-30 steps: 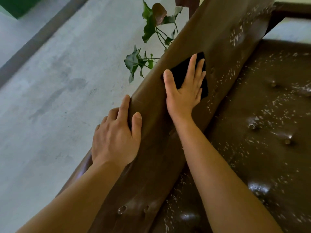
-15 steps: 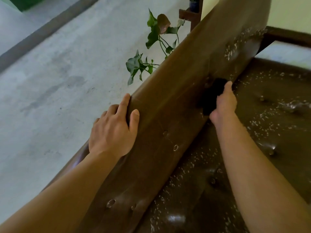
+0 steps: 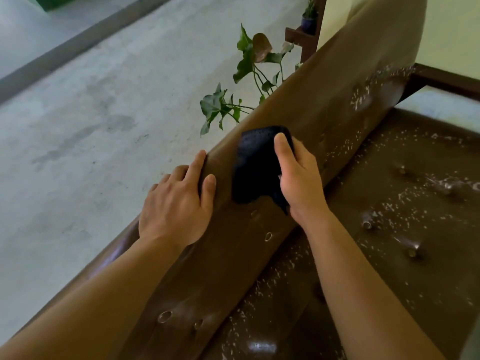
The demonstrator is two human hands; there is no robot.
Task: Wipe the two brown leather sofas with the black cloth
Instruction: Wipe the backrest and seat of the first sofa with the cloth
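Brown leather fills most of this one. The sofa backrest (image 3: 324, 107) runs diagonally from bottom left up to top right, and the tufted seat (image 3: 389, 268) sits lower down on its right.

The black cloth (image 3: 255, 165) is up on the backrest, roughly midway along it, lying against the leather. The right hand (image 3: 298, 178) has hold of it: thumb (image 3: 284, 149) laid across the front, cloth bunched under the palm, with a ragged corner hanging out below the heel of the hand. The other fingers are hidden behind the hand and cloth, so I can't tell how they're curled, but it's a grip rather than a flat palm.

The left hand (image 3: 176, 206) is just beside the cloth, not touching it. It lies flat on the top of the backrest, fingers relaxed over the far edge and thumb on the near face, holding nothing.

The seat is covered in white flecks (image 3: 405, 196), and there's another patch of them near the upper end of the backrest. A few tufting buttons (image 3: 268, 236) show on the backrest below the hands, and more on the seat.

Behind the sofa a leafy green plant (image 3: 249, 63) pokes up in front of a grey concrete floor (image 3: 104, 100). There's also a small potted plant (image 3: 309, 19) on a dark wooden shelf (image 3: 298, 37) near the top, next to a cream wall (image 3: 452, 35)
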